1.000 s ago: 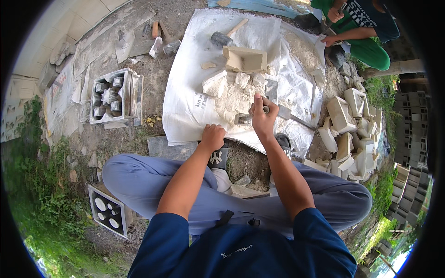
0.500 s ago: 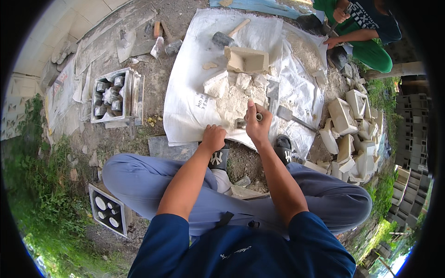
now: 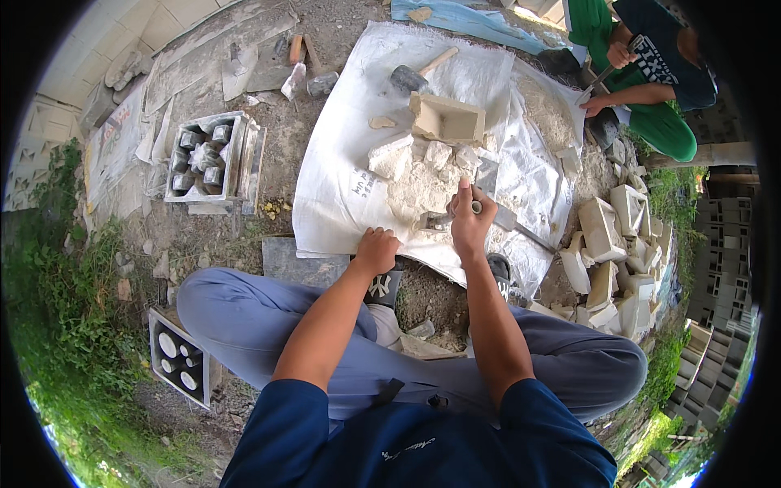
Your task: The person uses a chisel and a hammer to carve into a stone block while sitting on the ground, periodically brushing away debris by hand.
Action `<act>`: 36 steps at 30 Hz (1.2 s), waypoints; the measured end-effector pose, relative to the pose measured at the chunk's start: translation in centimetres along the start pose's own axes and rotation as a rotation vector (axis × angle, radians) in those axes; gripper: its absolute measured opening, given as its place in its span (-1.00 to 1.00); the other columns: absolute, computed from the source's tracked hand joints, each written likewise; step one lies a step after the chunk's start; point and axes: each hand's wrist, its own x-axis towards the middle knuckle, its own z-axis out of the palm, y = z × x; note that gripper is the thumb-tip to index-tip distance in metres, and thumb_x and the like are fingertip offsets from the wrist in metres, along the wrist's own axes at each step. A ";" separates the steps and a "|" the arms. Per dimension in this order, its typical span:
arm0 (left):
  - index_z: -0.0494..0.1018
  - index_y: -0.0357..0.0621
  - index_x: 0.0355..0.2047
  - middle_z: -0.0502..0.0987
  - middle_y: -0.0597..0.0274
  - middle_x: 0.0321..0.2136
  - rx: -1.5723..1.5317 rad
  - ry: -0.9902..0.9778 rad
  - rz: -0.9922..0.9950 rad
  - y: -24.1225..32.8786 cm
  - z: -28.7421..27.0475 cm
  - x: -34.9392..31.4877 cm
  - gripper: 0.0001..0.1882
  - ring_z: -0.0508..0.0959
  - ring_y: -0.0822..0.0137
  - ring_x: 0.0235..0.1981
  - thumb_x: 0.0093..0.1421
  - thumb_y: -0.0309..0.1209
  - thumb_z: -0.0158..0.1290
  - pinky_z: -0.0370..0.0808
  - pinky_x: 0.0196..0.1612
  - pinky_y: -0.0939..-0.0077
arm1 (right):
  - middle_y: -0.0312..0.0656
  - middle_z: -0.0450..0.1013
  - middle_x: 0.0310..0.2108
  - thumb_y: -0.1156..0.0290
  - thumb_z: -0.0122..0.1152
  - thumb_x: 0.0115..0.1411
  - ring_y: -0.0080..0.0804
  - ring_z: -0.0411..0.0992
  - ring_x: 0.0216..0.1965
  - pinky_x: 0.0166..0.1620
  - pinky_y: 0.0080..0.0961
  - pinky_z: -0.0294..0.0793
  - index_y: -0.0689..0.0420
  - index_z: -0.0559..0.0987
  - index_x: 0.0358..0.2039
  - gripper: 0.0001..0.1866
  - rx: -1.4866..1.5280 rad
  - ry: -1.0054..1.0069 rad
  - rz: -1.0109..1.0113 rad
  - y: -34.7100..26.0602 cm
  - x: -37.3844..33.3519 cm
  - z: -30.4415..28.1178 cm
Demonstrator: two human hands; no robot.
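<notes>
My right hand (image 3: 472,226) is closed round a hand tool with a round handle (image 3: 476,206), thumb stretched along the top. The tool's metal end (image 3: 433,220) rests in pale powder (image 3: 415,193) near the front of a white woven sheet (image 3: 325,213); its full shape is hidden. My left hand (image 3: 377,249) is closed at the sheet's near edge and seems to grip it. Beyond the powder lie whitish chunks (image 3: 391,156) and a hollow pale block (image 3: 449,119). A flat-bladed metal tool (image 3: 506,218) with a long shaft lies to the right of my right hand.
A dark-headed mallet (image 3: 408,79) lies at the sheet's far side. At left stands a metal mould (image 3: 207,159); another holed box (image 3: 181,358) sits by my left knee. Broken blocks (image 3: 610,252) are heaped at right. A co-worker (image 3: 643,89) sits at far right, holding a tool.
The whole view has shifted slightly, so things sit a little further right and lower. My right hand keeps hold of its tool in the powder; my left hand stays at the sheet's edge.
</notes>
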 end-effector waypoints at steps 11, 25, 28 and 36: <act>0.67 0.05 -0.14 0.55 0.05 -0.30 -0.174 -0.053 -0.020 -1.1 0.3 -1.0 -0.51 0.52 0.04 -0.10 -0.08 -0.60 0.00 0.38 0.05 0.15 | -0.42 0.21 -0.75 0.30 0.08 0.41 -0.71 0.08 -0.68 -0.60 -0.58 -0.02 0.20 0.33 -0.73 -0.47 0.143 -0.132 -0.094 -5.0 3.7 3.4; 0.68 0.03 -0.17 0.55 -0.01 -0.32 -0.202 -0.055 -0.012 -1.7 0.7 0.1 -0.51 0.54 -0.02 -0.14 -0.13 -0.55 -0.02 0.39 0.04 0.13 | -0.44 0.22 -0.75 0.26 0.14 0.38 -0.72 0.09 -0.67 -0.60 -0.55 0.05 0.23 0.40 -0.69 -0.50 0.010 -0.115 0.020 0.5 9.1 6.6; 0.68 0.04 -0.17 0.55 -0.01 -0.30 -0.150 -0.058 -0.044 -1.4 0.5 -0.4 -0.52 0.53 -0.02 -0.13 -0.11 -0.57 0.00 0.40 0.05 0.12 | -0.43 0.18 -0.76 0.33 0.12 0.39 -0.70 0.06 -0.70 -0.61 -0.56 -0.01 0.17 0.32 -0.76 -0.47 0.118 -0.181 -0.026 -4.4 8.4 6.0; 0.68 0.07 -0.20 0.58 0.07 -0.24 -0.204 -0.088 -0.026 -1.1 0.8 0.6 -0.59 0.53 0.01 -0.08 -0.04 -0.52 0.00 0.38 0.09 0.10 | -0.45 0.16 -0.75 0.30 0.13 0.39 -0.72 0.04 -0.64 -0.59 -0.53 -0.01 0.21 0.30 -0.71 -0.48 -0.061 -0.183 -0.147 5.1 5.3 3.2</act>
